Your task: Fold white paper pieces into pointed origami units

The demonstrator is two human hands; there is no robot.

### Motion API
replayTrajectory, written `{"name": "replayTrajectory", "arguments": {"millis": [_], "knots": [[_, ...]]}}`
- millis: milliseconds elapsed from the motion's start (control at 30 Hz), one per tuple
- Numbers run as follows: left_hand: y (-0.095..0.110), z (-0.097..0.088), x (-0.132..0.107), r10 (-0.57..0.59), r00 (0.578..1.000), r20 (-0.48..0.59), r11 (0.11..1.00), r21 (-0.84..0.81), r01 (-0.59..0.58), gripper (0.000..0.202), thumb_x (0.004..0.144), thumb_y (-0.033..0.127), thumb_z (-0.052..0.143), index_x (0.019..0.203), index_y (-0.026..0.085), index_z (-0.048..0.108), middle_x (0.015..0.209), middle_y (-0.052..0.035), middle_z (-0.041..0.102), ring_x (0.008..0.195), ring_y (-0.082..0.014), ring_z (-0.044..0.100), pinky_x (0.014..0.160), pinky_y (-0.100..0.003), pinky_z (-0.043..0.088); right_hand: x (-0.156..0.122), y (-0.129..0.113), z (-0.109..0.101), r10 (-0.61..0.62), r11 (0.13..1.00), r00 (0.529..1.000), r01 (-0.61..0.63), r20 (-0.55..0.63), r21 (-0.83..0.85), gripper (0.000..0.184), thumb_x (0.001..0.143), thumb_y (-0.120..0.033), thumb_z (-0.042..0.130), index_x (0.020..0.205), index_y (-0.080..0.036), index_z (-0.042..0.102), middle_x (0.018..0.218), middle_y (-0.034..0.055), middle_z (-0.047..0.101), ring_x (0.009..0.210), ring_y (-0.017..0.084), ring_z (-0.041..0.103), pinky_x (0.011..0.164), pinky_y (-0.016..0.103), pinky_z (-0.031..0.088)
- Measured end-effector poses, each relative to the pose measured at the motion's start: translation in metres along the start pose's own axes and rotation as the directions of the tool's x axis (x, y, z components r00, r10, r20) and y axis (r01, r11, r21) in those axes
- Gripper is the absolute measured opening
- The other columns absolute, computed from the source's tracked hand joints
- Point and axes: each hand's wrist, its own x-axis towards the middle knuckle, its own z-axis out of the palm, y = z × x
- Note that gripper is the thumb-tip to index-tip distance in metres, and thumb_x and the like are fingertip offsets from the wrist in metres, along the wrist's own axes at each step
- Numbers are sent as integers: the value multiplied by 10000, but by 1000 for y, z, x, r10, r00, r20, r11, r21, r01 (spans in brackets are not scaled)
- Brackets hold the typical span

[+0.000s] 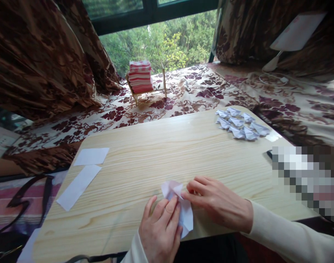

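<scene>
A partly folded piece of white paper (180,204) lies near the front edge of a light wooden table (167,153). My left hand (160,228) rests on it from below, fingers pressed flat on the paper. My right hand (217,202) comes in from the right and pinches the paper's upper fold with its fingertips. Both hands touch the same piece.
Several finished folded white paper shapes (242,124) lie in a cluster at the table's far right. Two flat white paper strips (84,171) lie at the left. A small wooden rack with a red-and-white stack (141,78) stands on the patterned cloth behind. A blurred object sits at the right edge.
</scene>
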Motion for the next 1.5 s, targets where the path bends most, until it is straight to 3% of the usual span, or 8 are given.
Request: {"name": "replayTrajectory", "arguments": {"millis": [200, 233, 367, 433, 533, 667, 933, 1500], "knots": [[-4, -8, -7, -10, 991, -131, 998, -65, 2, 230, 853, 178, 450, 978, 148, 641, 1032, -68, 666, 966, -211, 551, 974, -436, 304, 11, -5, 1, 24, 997, 1000, -23, 10, -67, 78, 862, -200, 513, 925, -184, 557, 872, 43, 523, 777, 180, 408, 684, 316, 330], [-6, -12, -9, -33, 998, -61, 998, -62, 29, 222, 815, 141, 512, 1002, 163, 631, 1036, -62, 657, 983, -210, 546, 970, -434, 320, 11, -5, 1, 31, 997, 999, -30, 10, -70, 79, 867, -201, 508, 928, -188, 557, 867, 42, 522, 778, 181, 408, 685, 316, 330], [-19, -21, -11, -230, 962, -146, 973, -5, 232, 255, 765, 117, 567, 1013, 153, 614, 988, -101, 605, 963, -240, 531, 907, -464, 367, 11, -4, 2, 45, 997, 999, -44, 15, -67, 91, 876, -190, 491, 934, -193, 561, 868, 45, 521, 789, 182, 411, 687, 315, 330], [-24, -17, -8, -270, 957, -102, 963, -9, 271, 224, 770, 172, 569, 987, 166, 626, 993, -101, 592, 964, -253, 526, 901, -474, 365, 11, -4, 3, 45, 997, 999, -44, 19, -61, 105, 870, -191, 501, 959, -196, 558, 883, 47, 522, 799, 185, 412, 695, 318, 332], [-25, -11, -3, -256, 966, -23, 966, -32, 255, 167, 791, 214, 536, 914, 201, 649, 985, -82, 600, 953, -245, 536, 943, -501, 311, 10, -4, 3, 49, 997, 998, -48, 25, -66, 115, 857, -191, 524, 968, -201, 557, 891, 46, 522, 810, 187, 414, 704, 322, 332], [-24, -8, 3, -216, 976, -31, 976, -37, 215, 191, 817, 230, 486, 877, 209, 666, 973, -82, 602, 955, -237, 532, 972, -521, 273, 10, -4, 3, 53, 996, 998, -51, 30, -79, 94, 857, -198, 529, 943, -200, 566, 883, 46, 525, 810, 187, 416, 700, 322, 334], [-26, -5, 6, -94, 995, -18, 995, 17, 94, 274, 845, 200, 446, 1037, 217, 641, 971, -83, 608, 975, -230, 525, 993, -543, 243, 11, -6, 1, 48, 994, 999, -46, 20, -95, 79, 873, -199, 504, 877, -181, 581, 849, 48, 527, 785, 179, 417, 686, 314, 343], [-30, -9, -2, -92, 996, -15, 996, 11, 92, 224, 847, 197, 473, 992, 208, 643, 998, -75, 628, 988, -218, 522, 1003, -539, 237, 13, -4, 3, -17, 986, 1000, 15, -11, -163, 43, 837, -197, 561, 796, -187, 554, 804, 34, 521, 736, 183, 407, 630, 317, 311]]}}
